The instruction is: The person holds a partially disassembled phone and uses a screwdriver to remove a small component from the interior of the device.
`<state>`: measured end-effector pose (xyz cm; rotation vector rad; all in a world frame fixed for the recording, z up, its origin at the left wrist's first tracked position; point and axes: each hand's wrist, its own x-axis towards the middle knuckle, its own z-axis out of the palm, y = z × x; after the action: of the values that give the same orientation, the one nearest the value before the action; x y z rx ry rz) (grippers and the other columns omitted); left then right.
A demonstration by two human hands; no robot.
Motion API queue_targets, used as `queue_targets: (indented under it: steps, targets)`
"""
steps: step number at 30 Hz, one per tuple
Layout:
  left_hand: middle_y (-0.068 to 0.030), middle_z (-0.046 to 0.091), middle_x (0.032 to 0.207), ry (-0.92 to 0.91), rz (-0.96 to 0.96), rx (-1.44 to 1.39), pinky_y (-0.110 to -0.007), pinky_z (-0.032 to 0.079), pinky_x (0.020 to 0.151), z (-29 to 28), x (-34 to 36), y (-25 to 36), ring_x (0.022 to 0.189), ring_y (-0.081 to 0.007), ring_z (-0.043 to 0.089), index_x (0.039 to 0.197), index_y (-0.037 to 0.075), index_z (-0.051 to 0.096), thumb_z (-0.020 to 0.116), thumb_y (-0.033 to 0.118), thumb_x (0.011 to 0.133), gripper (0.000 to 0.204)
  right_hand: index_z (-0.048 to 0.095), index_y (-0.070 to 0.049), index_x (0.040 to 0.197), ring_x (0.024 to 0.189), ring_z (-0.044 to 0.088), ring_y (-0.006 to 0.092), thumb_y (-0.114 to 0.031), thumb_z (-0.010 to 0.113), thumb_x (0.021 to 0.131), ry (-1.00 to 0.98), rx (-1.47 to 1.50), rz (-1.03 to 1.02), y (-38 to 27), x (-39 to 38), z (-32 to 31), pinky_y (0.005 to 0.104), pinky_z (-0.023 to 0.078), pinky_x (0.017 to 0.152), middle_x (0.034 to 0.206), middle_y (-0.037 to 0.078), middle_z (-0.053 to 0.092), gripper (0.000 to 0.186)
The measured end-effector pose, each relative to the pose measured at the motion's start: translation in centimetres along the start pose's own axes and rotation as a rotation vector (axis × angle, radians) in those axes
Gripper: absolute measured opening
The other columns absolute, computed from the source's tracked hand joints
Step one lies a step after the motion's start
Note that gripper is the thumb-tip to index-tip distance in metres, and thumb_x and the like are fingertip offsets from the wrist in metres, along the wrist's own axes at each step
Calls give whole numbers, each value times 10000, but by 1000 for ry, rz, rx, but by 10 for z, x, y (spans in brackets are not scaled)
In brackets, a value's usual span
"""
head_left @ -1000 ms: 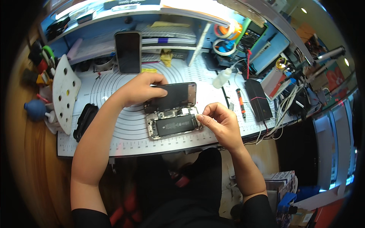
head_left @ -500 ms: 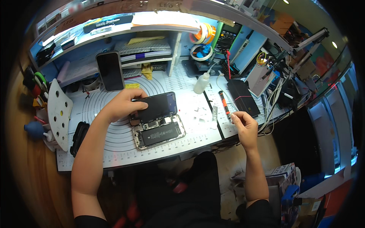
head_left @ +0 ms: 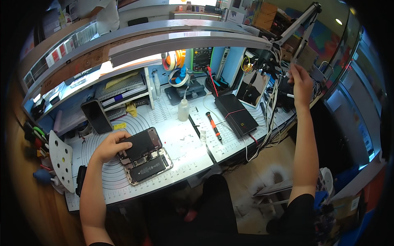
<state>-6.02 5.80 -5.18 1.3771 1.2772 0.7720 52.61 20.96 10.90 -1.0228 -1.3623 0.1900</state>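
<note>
My left hand (head_left: 111, 146) grips the edge of a dark phone screen (head_left: 139, 146), thumb on its face and fingers behind. The screen is tilted up along the far side of an opened phone body (head_left: 148, 169), whose black battery and inner parts show. My right hand (head_left: 302, 84) is raised at the right, above the table's edge and in front of cables and a jointed arm. Its fingers are pinched together; what they hold, if anything, is too small to make out. A black and orange screwdriver (head_left: 214, 128) lies on the mat.
Right of the screwdriver sits a black box (head_left: 236, 115) with a pink band. A squeeze bottle (head_left: 183, 110) stands mid-table. Another phone (head_left: 97, 117) leans upright before the shelf. Farther back are a multimeter (head_left: 202, 59) and loose white cables (head_left: 269, 137). A perforated holder (head_left: 61, 162) borders the left.
My right hand has moved up and away to the right from beside the screwdriver. My left hand still holds the screen. The whole view has turned toward the right and back.
</note>
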Motion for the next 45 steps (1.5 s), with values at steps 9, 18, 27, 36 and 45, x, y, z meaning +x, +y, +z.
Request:
queue_targets:
  steps: [9, 18, 27, 36, 45]
  targets:
    - [11, 671, 954, -14, -79, -2, -226, 474, 733, -16, -8, -6, 832, -67, 602, 1118, 35, 652, 755, 172, 877, 296, 729, -60, 1197, 1011, 720, 266, -287, 658, 942, 42, -264, -84, 84, 158, 38, 363, 530, 911, 1083, 138, 763, 348]
    - [-18, 692, 1000, -75, -89, -44, -249, 510, 782, -5, 5, 1, 883, -91, 633, 1161, 23, 644, 757, 135, 876, 327, 683, -21, 1264, 1215, 643, 357, -216, 614, 899, 84, -385, 148, 162, 285, 31, 463, 486, 1034, 1263, 214, 690, 420]
    - [-46, 705, 1025, -108, -185, -24, -268, 538, 794, -13, -3, 8, 918, -107, 652, 1180, 7, 635, 731, 78, 909, 297, 649, 18, 1291, 1154, 678, 302, -130, 612, 911, 221, -5, 309, 169, 297, 60, 412, 599, 835, 1281, 198, 673, 410]
    - [-16, 688, 965, -139, -182, -12, -245, 524, 712, -14, -2, 6, 833, -92, 646, 1164, 13, 640, 745, 111, 899, 301, 669, 1, 1252, 1086, 699, 281, -217, 683, 889, 220, -99, 163, 170, 324, 64, 387, 567, 864, 1201, 181, 704, 423]
    - [-35, 695, 961, -131, -186, 2, -260, 530, 723, -13, -4, 9, 839, -98, 648, 1160, 5, 636, 726, 98, 914, 278, 694, -17, 1191, 1011, 718, 267, -314, 754, 863, 148, -352, -274, 128, 259, 66, 360, 528, 889, 1091, 158, 740, 446]
